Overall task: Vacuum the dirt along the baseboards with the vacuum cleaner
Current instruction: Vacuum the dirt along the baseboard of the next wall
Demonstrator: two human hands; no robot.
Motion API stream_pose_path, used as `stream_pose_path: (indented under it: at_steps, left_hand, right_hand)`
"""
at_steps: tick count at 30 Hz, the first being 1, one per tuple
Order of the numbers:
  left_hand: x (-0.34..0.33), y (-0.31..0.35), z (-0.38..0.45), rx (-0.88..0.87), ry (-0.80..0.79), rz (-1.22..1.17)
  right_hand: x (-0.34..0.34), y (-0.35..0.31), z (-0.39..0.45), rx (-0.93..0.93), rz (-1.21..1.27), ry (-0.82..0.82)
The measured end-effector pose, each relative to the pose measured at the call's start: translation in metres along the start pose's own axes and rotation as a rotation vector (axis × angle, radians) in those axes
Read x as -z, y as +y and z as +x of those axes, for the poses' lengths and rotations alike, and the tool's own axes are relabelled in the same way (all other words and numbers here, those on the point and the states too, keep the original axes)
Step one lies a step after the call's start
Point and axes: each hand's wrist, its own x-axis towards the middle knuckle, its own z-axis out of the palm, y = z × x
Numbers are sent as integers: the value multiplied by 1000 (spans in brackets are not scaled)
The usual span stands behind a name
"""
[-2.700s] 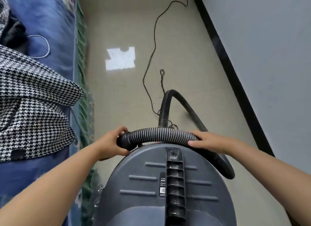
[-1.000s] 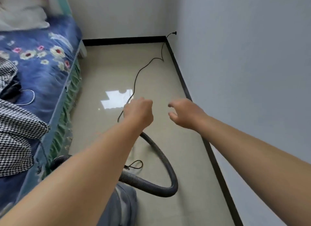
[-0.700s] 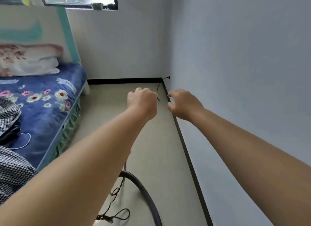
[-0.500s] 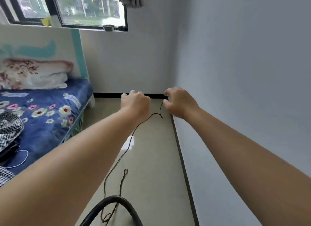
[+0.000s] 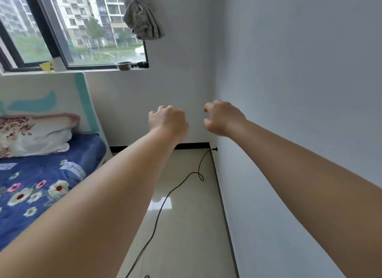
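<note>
**Clerk:** While the vacuum cleaner itself is out of view, its place cannot be entered; list only its black cord point(image 5: 165, 199), which trails over the floor point(image 5: 186, 226) from 6 o'clock up to the plug point(image 5: 215, 149) at the corner, at about 12 o'clock of the floor strip.

**Checker:** Baseboards?

**Clerk:** One black baseboard point(image 5: 224, 215) along the right wall, 3 o'clock side; a second across the far wall. Dirt along them: too fine to tell.

**Checker:** Risks, in order.

**Clerk:** Item one: the cord lies slack with a loop near the right baseboard, just where the nozzle would likely run; it could be sucked in or snag a foot. Item two: a tug on that slack might pull the plug free, cutting power. Item three: neither hand holds the hose, so no cleaning can start from this posture.

**Checker:** Hands?

**Clerk:** Left hand point(image 5: 168, 120): arm stretched forward, raised before the far wall, fingers curled loosely under, holding nothing that I can see. Right hand point(image 5: 224, 118): likewise extended, near the right wall, fingers loosely hooked, thumb apart, holding nothing. The two are near each other, not touching.

**Checker:** Surroundings?

**Clerk:** Bed point(image 5: 41, 184) with blue floral cover at 9 o'clock, pillow point(image 5: 35, 135) on it; window point(image 5: 72, 27) at 11 o'clock.
</note>
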Motion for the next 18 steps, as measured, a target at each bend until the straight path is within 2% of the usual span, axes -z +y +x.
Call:
stream_pose_path:
  at_steps: [5,11,18]
  left_hand:
    - [-49,-7,89,35,-82,-28]
    - [-143,-44,232,92,-170,-32]
    - [-265,-69,430,-41,-272,12]
  right_hand:
    - [-36,24,107,8,39,-37]
    - [-124,45,256,7,41,-127]
    - [-231,90,434,-115,8,-180]
